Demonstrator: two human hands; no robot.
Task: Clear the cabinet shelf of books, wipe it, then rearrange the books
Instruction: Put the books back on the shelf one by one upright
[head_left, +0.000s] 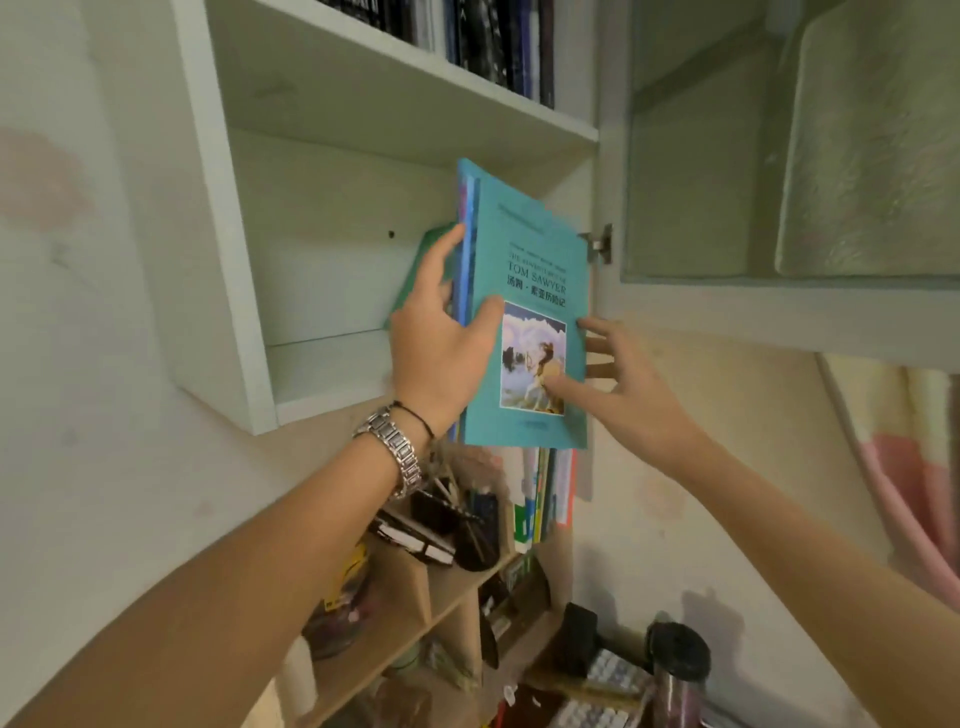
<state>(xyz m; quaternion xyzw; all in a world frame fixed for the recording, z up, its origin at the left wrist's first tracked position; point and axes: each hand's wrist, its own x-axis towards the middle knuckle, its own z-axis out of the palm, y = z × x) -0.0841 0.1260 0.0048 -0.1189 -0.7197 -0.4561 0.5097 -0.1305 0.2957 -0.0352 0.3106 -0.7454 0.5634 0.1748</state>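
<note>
A small stack of teal books (524, 260), the front one titled Tom Sawyer, is held upright at the open front of the white cabinet shelf (332, 364). My left hand (441, 338) grips the stack by its spines, thumb on the front cover and fingers behind. My right hand (618, 384) has its thumb on the cover picture and straight fingers at the right edge. A green book (415, 275) leans inside the shelf behind my left hand. The rest of that shelf is bare.
The shelf above holds a row of dark books (493, 47). The cabinet door (779, 156) with frosted glass stands open to the right. Below is a wooden rack (415, 587) with books and clutter, and a dark tumbler (678, 670) on the desk.
</note>
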